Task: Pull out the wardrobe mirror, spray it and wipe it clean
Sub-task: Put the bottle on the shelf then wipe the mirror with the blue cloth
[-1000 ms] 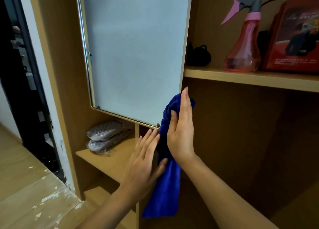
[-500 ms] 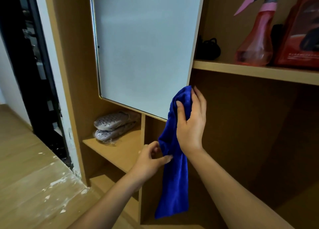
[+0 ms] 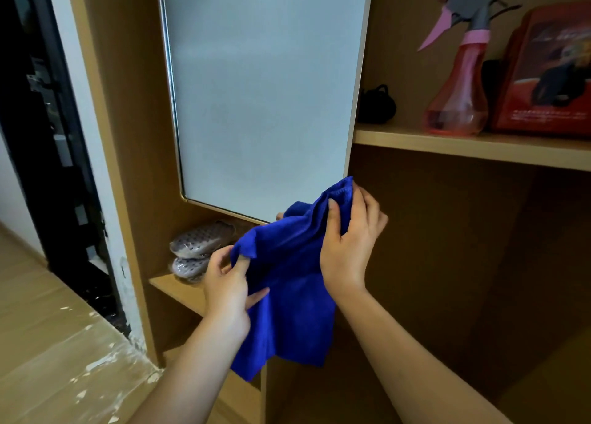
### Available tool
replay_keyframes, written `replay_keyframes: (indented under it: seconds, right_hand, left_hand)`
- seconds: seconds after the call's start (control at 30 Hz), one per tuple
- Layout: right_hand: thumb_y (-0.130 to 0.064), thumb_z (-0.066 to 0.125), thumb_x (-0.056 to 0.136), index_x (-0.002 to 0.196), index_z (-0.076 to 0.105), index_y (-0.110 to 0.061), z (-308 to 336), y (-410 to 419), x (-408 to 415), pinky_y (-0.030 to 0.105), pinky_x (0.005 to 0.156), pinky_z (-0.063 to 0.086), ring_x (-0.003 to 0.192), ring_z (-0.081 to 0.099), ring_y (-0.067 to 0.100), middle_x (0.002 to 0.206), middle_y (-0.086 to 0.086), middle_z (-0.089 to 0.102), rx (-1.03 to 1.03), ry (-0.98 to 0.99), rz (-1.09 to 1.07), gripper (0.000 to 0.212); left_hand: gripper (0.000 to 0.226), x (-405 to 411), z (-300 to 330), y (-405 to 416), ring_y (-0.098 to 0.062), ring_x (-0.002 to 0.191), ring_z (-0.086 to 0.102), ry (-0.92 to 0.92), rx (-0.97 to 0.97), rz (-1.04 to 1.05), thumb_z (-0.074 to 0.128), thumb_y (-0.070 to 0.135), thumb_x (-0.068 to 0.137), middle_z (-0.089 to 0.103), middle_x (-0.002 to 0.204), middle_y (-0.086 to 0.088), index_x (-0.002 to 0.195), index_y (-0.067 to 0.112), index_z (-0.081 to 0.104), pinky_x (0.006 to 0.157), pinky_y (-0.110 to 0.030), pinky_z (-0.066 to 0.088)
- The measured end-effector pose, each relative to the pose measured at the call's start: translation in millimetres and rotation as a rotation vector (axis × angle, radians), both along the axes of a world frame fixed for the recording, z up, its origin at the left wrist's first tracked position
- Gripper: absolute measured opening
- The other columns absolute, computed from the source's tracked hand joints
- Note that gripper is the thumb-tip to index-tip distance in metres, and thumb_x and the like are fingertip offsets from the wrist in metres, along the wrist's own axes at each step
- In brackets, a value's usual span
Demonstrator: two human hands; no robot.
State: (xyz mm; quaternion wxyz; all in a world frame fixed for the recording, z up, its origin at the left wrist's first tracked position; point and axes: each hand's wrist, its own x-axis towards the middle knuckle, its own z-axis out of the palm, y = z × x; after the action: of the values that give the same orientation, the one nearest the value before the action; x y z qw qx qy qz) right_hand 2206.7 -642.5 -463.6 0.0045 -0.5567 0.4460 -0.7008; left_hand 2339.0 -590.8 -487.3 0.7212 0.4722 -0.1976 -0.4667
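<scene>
Blue cloth (image 3: 287,283), bunched, between hands

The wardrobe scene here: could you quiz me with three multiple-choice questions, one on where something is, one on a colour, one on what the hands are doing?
1. Where does the spray bottle stand?
A. on the floor
B. on the upper shelf, right of the mirror
C. beside the slippers

2. What colour is the cloth?
A. blue
B. white
C. green

3. What are the hands doing?
A. both hang idle
B. one squeezes the spray bottle
C. both grip the cloth

Answers:
1 B, the bottle stands on the shelf next to a red bag.
2 A, the cloth is deep blue.
3 C, the left hand pinches a lower edge and the right hand bunches the top below the mirror's corner.
</scene>
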Motion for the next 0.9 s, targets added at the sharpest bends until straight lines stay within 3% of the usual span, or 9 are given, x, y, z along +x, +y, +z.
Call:
replay_keyframes:
  seconds: [0.1,0.2,0.27,0.37,0.53,0.6,0.7,0.8,0.9]
  right_hand:
    - [-0.021,0.057,0.097,0.132,0.055,-0.012,0.1,2.9,1.5,0.034,0.092,0.044,0.108,0.034,0.01,0.125,0.005,0.048,-0.009,-0.012,-0.008,0.036]
    - [-0.02,0.058,0.096,0.134,0.053,-0.011,1.5,5.6,1.7,0.03,0.09,0.045,0.107,0.044,0.018,0.118,0.003,0.045,-0.008,-0.008,-0.011,0.039]
    - [-0.019,0.058,0.095,0.134,0.054,-0.011,2.4,6.6,2.0,0.033,0.089,0.047,0.105,0.048,0.022,0.115,0.0,0.044,-0.009,-0.008,-0.011,0.039]
    - [-0.019,0.059,0.095,0.132,0.055,-0.011,3.2,6.7,2.4,0.032,0.087,0.048,0.103,0.05,0.021,0.112,-0.004,0.042,-0.007,-0.006,-0.026,0.038]
    - [-0.021,0.059,0.095,0.13,0.056,-0.011,4.0,7.6,3.0,0.019,0.084,0.041,0.102,0.05,0.018,0.109,-0.006,0.042,0.029,-0.021,-0.04,0.037]
    - [-0.023,0.059,0.095,0.131,0.056,-0.011,4.7,9.2,3.1,0.016,0.084,0.038,0.104,0.049,0.017,0.109,-0.006,0.043,0.049,-0.035,-0.046,0.038]
    - [-0.025,0.06,0.094,0.132,0.054,-0.011,5.3,12.3,2.6,0.017,0.086,0.035,0.105,0.043,0.01,0.113,-0.001,0.05,0.061,-0.055,-0.051,0.04]
    - [-0.028,0.062,0.093,0.129,0.055,-0.013,6.8,14.6,3.2,0.028,0.094,0.038,0.105,0.038,0.005,0.115,0.0,0.055,0.075,-0.078,-0.066,0.039]
    - [-0.03,0.064,0.092,0.126,0.056,-0.016,11.4,17.9,4.0,0.042,0.1,0.041,0.107,0.044,0.007,0.113,-0.006,0.057,0.098,-0.106,-0.07,0.037]
  left_hand:
    - [0.009,-15.4,0.4,-10.6,-0.026,0.101,0.052,0.077,0.088,0.134,0.057,0.024,0.097,0.046,0.127,-0.004,0.103,0.031,0.057,0.069,-0.049,0.06]
    - [0.041,-20.4,6.6,-22.3,-0.029,0.096,0.05,0.345,0.143,0.199,0.073,0.028,0.085,0.039,0.137,-0.011,0.119,0.024,0.051,0.067,-0.045,0.06]
    - [0.064,-17.9,12.8,-25.9,-0.027,0.094,0.052,0.599,0.114,0.142,0.08,0.034,0.077,0.044,0.138,-0.012,0.128,0.018,0.045,0.078,-0.041,0.059]
    - [0.046,-12.0,22.6,-25.7,-0.017,0.108,0.051,0.878,0.012,0.049,0.073,0.028,0.084,0.046,0.138,-0.008,0.122,0.019,0.048,0.092,-0.024,0.051]
    - [0.049,-0.1,29.7,-28.1,-0.028,0.118,0.047,0.648,0.038,-0.049,0.077,0.03,0.08,0.049,0.127,-0.008,0.119,0.014,0.052,0.1,-0.036,0.048]
    - [0.032,2.0,31.7,-30.1,-0.026,0.113,0.05,0.602,0.015,-0.051,0.075,0.029,0.083,0.05,0.122,-0.008,0.102,0.016,0.054,0.103,-0.039,0.047]
    - [0.031,3.0,41.8,-33.1,-0.023,0.099,0.051,0.49,0.029,-0.074,0.075,0.04,0.081,0.054,0.113,-0.006,0.094,0.02,0.054,0.099,-0.042,0.048]
    - [0.032,6.6,57.5,-39.7,-0.023,0.082,0.053,0.336,0.043,-0.129,0.074,0.046,0.081,0.058,0.098,-0.003,0.096,0.023,0.059,0.083,-0.044,0.049]
    - [0.054,12.7,68.8,-45.5,-0.023,0.082,0.055,0.26,0.085,-0.145,0.083,0.038,0.073,0.058,0.099,-0.005,0.116,0.019,0.056,0.073,-0.044,0.051]
